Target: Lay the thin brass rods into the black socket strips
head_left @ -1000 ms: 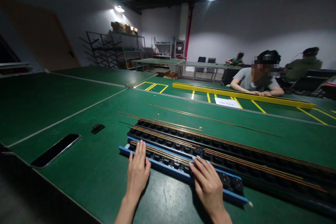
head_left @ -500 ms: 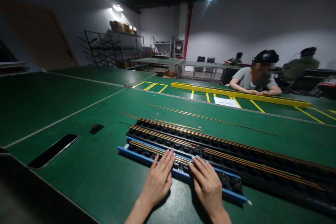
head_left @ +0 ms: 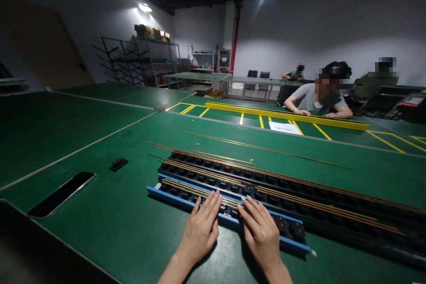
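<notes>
A blue channel (head_left: 173, 198) lies in front of me, filled with black socket-like blocks (head_left: 297, 229). Thin brass rods (head_left: 181, 188) run lengthwise over the blocks. My left hand (head_left: 201, 224) rests its outstretched fingers on these rods near the channel's middle. Just to the right, my right hand (head_left: 260, 226) lies across the channel with its fingers extended, the fingertips by the rods' right part. Neither hand is wrapped around anything. What lies under the palms is hidden. Behind, longer dark channels (head_left: 233, 169) carry more brass rods (head_left: 309, 204).
Loose thin rods (head_left: 266, 148) lie farther back on the green table (head_left: 109, 222). At left are a phone (head_left: 63, 194) and a small black block (head_left: 119, 164). Across the table a person (head_left: 316, 97) handles a long yellow rail (head_left: 282, 117) near a white paper (head_left: 284, 128).
My hands keep nearly the same pose on the channel. Across the table, the yellow rail has shifted left and the person's arms have moved. The view has turned slightly.
</notes>
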A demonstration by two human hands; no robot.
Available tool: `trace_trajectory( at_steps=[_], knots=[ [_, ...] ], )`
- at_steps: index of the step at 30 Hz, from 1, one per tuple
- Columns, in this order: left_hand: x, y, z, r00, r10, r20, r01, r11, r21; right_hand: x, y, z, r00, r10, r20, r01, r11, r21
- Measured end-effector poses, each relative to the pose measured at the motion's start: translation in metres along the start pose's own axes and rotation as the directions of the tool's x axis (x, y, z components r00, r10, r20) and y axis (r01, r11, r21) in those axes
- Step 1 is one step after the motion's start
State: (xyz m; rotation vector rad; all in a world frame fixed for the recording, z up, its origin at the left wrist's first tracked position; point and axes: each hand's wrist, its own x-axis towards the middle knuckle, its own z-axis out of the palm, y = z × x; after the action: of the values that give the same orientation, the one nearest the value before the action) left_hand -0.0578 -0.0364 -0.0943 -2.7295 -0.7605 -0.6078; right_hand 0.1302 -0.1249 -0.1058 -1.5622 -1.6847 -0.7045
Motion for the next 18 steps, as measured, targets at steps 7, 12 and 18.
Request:
trace_trajectory(
  at_steps=[7,12,18],
  knots=[
    [0.0,0.002,0.0,1.0,-0.017,-0.014,0.016,0.999,-0.044,0.0,-0.001,0.001,1.0,0.023,-0.004,-0.023,1.0,0.006],
    [-0.001,0.003,-0.001,1.0,-0.017,-0.002,0.017,1.0,-0.022,0.001,0.001,-0.002,1.0,0.03,-0.005,-0.03,0.999,-0.026],
    [-0.002,0.003,0.002,1.0,-0.009,-0.015,0.009,1.0,-0.002,0.0,0.006,-0.015,0.998,0.057,-0.033,-0.059,0.997,-0.056]
  ],
)
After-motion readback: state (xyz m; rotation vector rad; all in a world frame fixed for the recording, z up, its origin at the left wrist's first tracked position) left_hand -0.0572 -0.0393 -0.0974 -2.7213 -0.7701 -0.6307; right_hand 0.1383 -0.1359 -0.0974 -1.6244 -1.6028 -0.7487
